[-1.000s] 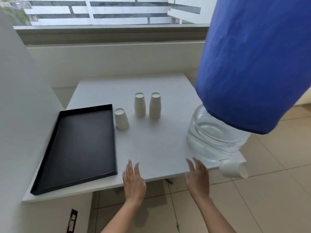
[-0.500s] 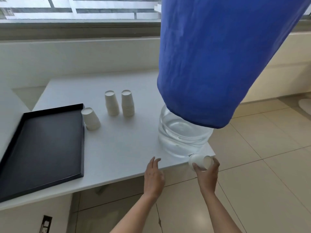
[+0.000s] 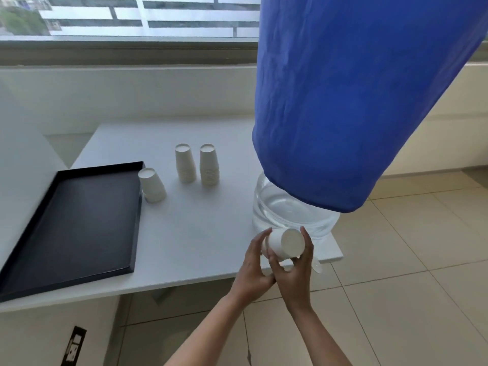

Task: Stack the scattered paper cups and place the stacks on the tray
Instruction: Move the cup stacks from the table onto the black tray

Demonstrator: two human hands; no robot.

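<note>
Both hands hold one white paper cup on its side above the table's front right corner, its base facing me. My right hand grips it from the right and below. My left hand curls round its left side. Three upside-down stacks of white cups stand on the table: a short stack beside the tray's far right corner, a taller stack and another behind it. The black tray lies on the left of the table with nothing in it.
A large clear water bottle under a blue cover stands on the white table at its right edge, close behind my hands. A white wall panel rises at the left. Tiled floor lies to the right and below.
My right hand took the cup from beside the bottle at the table's right edge and lifted it. My left hand moved right and joined it on the cup.
</note>
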